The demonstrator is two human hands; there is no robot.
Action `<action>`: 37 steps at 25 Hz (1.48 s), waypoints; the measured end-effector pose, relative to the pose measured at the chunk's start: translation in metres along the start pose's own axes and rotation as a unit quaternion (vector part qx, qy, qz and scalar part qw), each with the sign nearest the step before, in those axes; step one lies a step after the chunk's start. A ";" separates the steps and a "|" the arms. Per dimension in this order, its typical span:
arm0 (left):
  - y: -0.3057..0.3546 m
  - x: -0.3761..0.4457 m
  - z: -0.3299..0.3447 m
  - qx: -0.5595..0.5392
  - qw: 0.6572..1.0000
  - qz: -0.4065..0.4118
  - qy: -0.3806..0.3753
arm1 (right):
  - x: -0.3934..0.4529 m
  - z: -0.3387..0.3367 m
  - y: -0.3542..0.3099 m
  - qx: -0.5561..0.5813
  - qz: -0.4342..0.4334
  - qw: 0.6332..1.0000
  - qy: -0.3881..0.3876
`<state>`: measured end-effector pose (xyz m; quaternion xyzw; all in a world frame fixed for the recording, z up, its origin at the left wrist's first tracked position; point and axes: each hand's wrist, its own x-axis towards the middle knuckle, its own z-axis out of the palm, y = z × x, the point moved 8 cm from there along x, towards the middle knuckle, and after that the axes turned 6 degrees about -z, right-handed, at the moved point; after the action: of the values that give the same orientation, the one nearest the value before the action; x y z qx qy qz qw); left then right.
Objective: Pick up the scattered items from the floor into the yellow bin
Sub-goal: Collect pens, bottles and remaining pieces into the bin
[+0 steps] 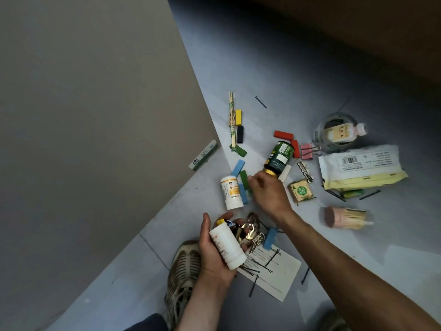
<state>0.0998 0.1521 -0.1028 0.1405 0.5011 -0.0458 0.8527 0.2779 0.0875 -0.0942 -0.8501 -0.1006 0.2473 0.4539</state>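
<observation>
My left hand [212, 249] is palm up and holds a white bottle [228, 246] together with a bunch of keys [248, 231] and a small yellow block [220, 221]. My right hand [268, 189] reaches over the scattered items and grips the gold cap end of a dark green bottle [279, 155], which lies tilted. Beside that hand on the floor lie a white bottle with a yellow label [231, 192], blue blocks [238, 167] and a green block [244, 179]. The yellow bin is not in view.
Scattered on the grey floor: chopsticks [232, 120], red blocks [283, 134], pink binder clip [308, 151], glass jar [334, 132], a white-and-yellow packet [360, 167], toothpick holder [346, 217], paper sheet [279, 271], hairpins. A beige wall [95, 115] stands left. My shoe [183, 266] is below.
</observation>
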 end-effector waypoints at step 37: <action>-0.018 -0.026 0.096 0.003 0.997 0.012 -0.073 | -0.096 -0.075 -0.008 0.440 0.106 0.887 0.084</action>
<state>0.1641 0.1058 -0.0402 0.1450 0.4361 -0.0474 0.8869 0.2344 0.0004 -0.0214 -0.5860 0.1482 0.2404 0.7595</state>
